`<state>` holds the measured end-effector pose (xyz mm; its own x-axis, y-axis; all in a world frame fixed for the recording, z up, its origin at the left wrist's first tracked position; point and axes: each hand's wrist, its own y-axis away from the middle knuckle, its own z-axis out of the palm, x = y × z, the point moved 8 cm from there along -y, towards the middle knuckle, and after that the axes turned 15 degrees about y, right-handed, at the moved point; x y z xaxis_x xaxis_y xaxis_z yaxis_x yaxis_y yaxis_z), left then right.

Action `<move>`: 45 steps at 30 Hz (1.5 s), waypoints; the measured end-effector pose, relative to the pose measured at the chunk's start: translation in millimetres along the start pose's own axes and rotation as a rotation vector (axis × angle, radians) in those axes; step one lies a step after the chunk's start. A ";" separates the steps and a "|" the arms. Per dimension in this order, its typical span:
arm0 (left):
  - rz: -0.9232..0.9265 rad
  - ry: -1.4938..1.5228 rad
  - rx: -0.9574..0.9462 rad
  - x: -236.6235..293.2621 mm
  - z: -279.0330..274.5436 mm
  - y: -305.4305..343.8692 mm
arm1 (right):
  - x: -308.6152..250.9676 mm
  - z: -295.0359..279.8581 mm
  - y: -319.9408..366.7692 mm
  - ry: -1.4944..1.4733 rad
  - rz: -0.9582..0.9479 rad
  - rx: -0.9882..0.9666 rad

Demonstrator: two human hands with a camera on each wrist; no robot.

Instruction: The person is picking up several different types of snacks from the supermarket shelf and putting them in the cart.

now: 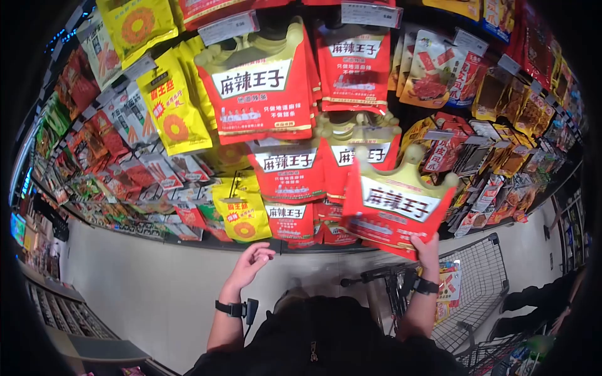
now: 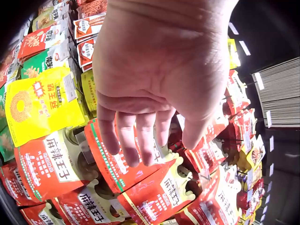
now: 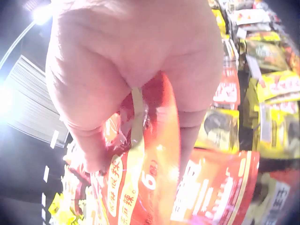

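Observation:
A red snack bag with a pale, crown-shaped top is held in front of the shelves. My right hand grips it by its lower right corner. Seen from the right wrist, the thumb and fingers of that hand close round the edge of the bag. My left hand is held low before the rack with nothing in it, its fingers loosely bent. Behind them hang matching red bags, and a yellow snack bag hangs just above the left hand.
Shelves packed with snack bags curve around in front, with more yellow bags at the left and price tags along the edges. A shopping cart with a few packages stands at my right. Another person's dark sleeve shows at far right.

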<state>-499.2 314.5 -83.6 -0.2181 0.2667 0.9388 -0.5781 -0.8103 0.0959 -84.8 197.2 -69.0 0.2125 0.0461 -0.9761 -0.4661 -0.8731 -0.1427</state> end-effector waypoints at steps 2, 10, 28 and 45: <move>-0.017 0.004 0.012 -4.5 -0.5 -2.6 | 24.4 -62.7 17.9 0.012 0.049 0.249; -0.037 -0.028 -0.122 -23.3 23.7 -33.5 | 44.6 -214.9 100.4 -0.040 0.043 0.728; -0.029 0.036 -0.100 -34.2 24.0 -43.7 | 246.3 -339.8 241.3 0.824 0.944 0.653; -0.054 0.014 -0.054 -37.1 18.6 -23.2 | -79.5 -20.3 3.8 0.155 -0.095 -0.198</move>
<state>-463.1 313.7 -114.5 -0.1961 0.3162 0.9282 -0.6310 -0.7652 0.1274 -86.1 180.4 11.4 0.3833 0.0711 -0.9209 -0.2643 -0.9469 -0.1831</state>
